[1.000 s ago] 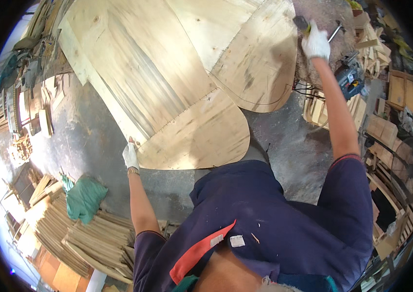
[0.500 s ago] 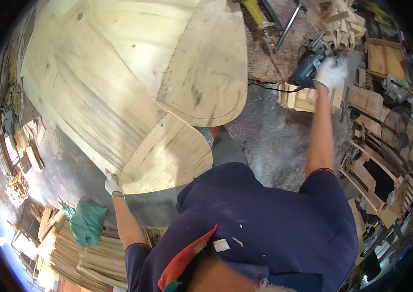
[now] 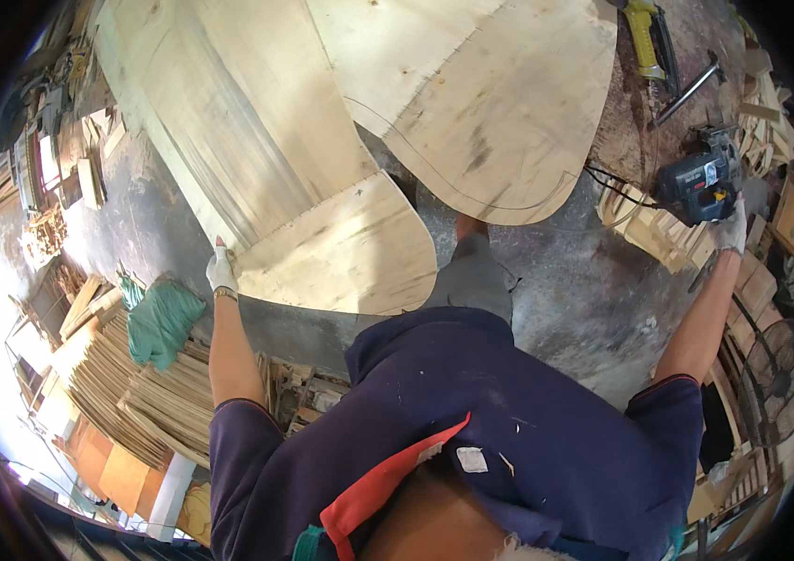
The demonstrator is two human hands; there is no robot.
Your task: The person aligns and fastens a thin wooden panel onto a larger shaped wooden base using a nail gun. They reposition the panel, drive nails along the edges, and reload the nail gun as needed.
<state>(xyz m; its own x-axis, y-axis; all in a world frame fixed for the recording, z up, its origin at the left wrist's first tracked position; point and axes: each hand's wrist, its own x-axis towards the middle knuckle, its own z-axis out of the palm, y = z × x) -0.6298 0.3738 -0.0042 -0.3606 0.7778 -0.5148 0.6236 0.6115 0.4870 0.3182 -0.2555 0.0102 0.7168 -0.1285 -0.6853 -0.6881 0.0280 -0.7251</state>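
Both arms are stretching forward and wide apart. The left hand [image 3: 221, 272] is wearing a white glove, and its fingers are closing on an edge in front of it, with the thumb pointing up. The left forearm is bare and almost straight. The right hand [image 3: 730, 230], also gloved, is reaching far to the right side, with the elbow nearly straight and the fingers bending down.

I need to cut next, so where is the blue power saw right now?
In the head view the blue power saw sits at the far right on a stack of wood offcuts, right at the gloved right hand.
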